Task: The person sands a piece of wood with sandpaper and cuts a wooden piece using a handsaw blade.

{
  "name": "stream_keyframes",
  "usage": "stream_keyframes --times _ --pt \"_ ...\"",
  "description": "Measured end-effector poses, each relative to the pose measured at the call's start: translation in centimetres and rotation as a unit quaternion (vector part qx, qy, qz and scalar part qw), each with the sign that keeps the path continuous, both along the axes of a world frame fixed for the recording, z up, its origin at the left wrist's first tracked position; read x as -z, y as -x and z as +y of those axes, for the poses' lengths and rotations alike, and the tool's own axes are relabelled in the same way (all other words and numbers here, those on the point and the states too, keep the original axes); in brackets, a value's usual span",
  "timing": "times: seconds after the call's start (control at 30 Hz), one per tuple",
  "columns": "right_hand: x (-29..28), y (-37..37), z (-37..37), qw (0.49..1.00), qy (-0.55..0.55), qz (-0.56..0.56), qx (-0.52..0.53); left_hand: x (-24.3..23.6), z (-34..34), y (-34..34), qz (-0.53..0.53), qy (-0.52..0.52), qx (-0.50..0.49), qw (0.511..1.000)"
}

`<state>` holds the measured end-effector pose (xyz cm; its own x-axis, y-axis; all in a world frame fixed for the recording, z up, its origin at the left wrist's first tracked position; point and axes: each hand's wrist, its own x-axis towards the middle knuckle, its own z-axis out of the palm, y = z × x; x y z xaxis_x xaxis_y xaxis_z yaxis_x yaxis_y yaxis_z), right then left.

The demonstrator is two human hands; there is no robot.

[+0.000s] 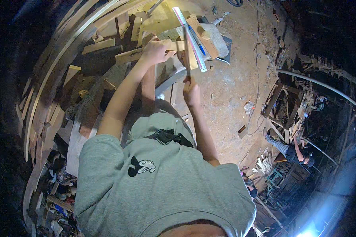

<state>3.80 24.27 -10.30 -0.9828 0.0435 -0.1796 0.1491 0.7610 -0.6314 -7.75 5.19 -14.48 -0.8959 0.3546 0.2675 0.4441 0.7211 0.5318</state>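
Note:
My left hand (157, 50) is closed over a pale wooden strip (128, 57), which shows on both sides of my fist. In my right hand (192, 94), closed as well, is a long, thin, dark blade-like tool (187, 55). It points away from me and crosses the strip just right of my left hand; its exact kind is hard to make out. Beyond it lie a white and pink ruler (201, 65), a blue pen (201, 48) and a wooden block (210, 46). A reddish-brown board (148, 87) runs toward me below my left hand.
Long planks (47, 91) and offcuts (99, 46) are piled along the left. A thin cable (258, 75) crosses the dusty floor (229, 91) at right. Farther right are a wooden frame (271, 104) holding scraps, and another person (294, 152).

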Motion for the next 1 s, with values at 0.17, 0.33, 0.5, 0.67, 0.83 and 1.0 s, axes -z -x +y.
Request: stream_keyframes --times 0.17,0.33,0.5,0.67,0.83,1.0 --pt "0.4 0.7 0.5 0.997 -0.047 -0.049 -0.023 -0.6 0.1 -0.3 -0.018 -0.019 -0.025 0.999" --pt "-1.1 1.8 3.6 0.992 -0.001 -0.014 0.122 -0.9 -0.3 -0.7 -0.008 -0.062 -0.029 0.998" --pt "-1.5 0.5 2.9 0.992 0.09 -0.007 0.087 -1.1 -0.2 -0.6 0.053 -0.032 -0.016 0.998" --pt "-0.1 -0.2 3.4 0.997 0.075 -0.025 0.02 -1.6 -0.8 -1.7 0.059 -0.002 -0.031 0.998" --pt "1.6 0.3 6.5 0.969 0.161 0.005 0.186 -4.8 -1.1 -2.6 0.06 0.032 -0.034 0.997" --pt "-7.8 0.6 2.4 0.85 0.484 -0.049 0.201 -10.9 0.2 -5.2 0.049 0.012 0.02 0.999"
